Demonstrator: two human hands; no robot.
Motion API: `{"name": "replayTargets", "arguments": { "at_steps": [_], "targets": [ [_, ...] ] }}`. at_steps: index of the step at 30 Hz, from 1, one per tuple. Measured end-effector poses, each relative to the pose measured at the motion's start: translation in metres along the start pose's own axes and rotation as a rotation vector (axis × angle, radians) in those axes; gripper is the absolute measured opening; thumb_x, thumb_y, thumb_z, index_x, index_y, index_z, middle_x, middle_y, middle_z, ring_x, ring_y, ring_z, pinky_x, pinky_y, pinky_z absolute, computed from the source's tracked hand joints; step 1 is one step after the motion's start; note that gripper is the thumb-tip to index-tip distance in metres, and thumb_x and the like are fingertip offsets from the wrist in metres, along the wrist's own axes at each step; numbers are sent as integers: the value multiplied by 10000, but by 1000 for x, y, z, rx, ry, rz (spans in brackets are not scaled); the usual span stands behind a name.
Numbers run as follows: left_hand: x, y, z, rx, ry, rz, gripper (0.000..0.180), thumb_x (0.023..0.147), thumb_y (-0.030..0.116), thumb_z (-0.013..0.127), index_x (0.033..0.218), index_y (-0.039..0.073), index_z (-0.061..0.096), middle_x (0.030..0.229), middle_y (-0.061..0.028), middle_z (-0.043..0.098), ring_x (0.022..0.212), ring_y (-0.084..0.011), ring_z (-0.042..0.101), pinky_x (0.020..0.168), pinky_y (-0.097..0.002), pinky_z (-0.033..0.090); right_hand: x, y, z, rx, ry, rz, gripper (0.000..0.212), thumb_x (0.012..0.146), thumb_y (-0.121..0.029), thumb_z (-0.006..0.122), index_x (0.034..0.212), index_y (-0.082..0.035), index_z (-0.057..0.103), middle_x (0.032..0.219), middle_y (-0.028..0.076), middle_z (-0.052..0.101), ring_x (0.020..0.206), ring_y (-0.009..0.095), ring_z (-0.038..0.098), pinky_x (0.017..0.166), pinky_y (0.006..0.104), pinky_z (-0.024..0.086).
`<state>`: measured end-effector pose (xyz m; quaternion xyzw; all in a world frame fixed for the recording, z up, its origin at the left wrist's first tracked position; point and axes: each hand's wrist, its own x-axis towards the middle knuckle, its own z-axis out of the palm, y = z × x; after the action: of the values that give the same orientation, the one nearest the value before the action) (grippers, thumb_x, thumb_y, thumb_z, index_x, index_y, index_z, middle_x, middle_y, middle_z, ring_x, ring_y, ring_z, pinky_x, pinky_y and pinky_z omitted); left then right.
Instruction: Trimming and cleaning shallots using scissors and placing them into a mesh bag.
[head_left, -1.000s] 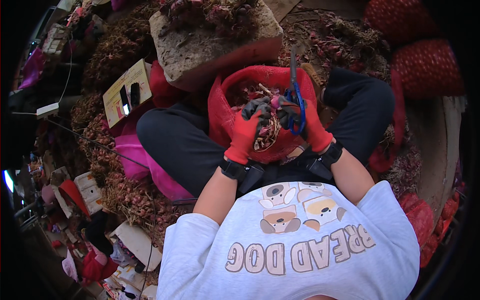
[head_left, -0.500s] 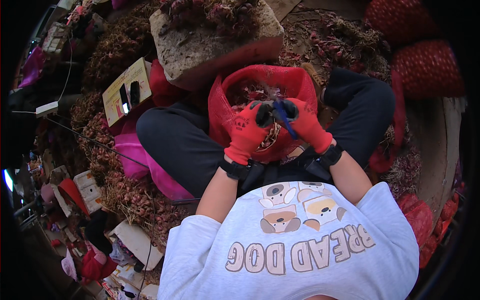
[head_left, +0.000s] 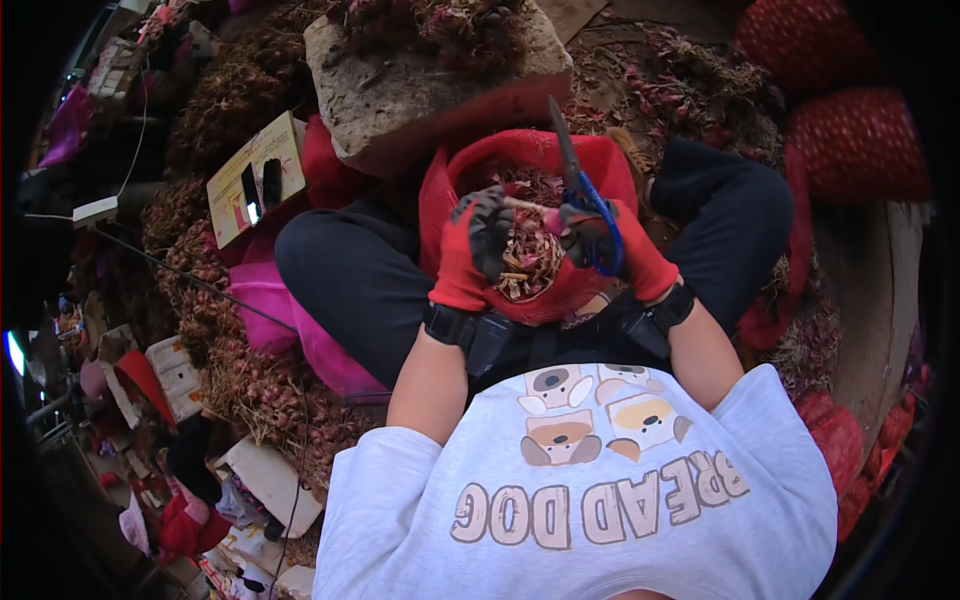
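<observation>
My left hand (head_left: 474,245), in a red glove with a dark grey palm, is closed on the dry stem of a small purple-red shallot (head_left: 553,221). The bulb lies against the fingers of my right hand (head_left: 612,242); whether they pinch it I cannot tell. That hand, gloved alike, grips blue-handled scissors (head_left: 590,195), their blades pointing up and away from me. Below both hands, between my legs, stands a red mesh bag (head_left: 450,190) with its mouth spread wide. Dry skins and stem clippings (head_left: 530,262) fill what shows of its inside.
A rough pale block (head_left: 370,95) beyond the bag carries a heap of shallots (head_left: 440,35). More dried shallots (head_left: 270,400) lie to my left, by pink cloth (head_left: 265,310) and a yellow board (head_left: 230,200) with a phone on it. Full red mesh sacks (head_left: 855,140) stand far right.
My hands have drawn apart, the left one turning and lowering slightly. The scissors have swung so the blades point away from me, and a shallot with its stem now shows between the hands.
</observation>
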<state>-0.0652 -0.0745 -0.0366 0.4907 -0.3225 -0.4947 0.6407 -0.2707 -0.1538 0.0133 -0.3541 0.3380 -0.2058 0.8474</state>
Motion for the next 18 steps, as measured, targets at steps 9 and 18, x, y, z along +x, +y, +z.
{"name": "replayTargets", "arguments": {
  "at_steps": [9, 18],
  "targets": [
    [-3, 31, 30, -159, -397, -233, 205, 899, 133, 499, 1047, 19, 582, 1019, -36, 571, 843, -77, 538, 745, -215, 444, -6, -2, 2, 59, -89, 48, 251, 910, -247, 532, 1073, -56, 527, 770, 50, 589, 601, 99, 568, 524, 196, 454],
    [-8, 28, 16, 793, -421, 251, 247, 802, 13, 545, 1048, -4, 549, 828, -77, 571, 745, -168, 575, 688, -269, 469, 12, 24, -21, -148, -47, -83, 382, 868, -206, 581, 1172, 16, 513, 897, 79, 621, 700, 154, 627, 625, 256, 511]
  ]
}}
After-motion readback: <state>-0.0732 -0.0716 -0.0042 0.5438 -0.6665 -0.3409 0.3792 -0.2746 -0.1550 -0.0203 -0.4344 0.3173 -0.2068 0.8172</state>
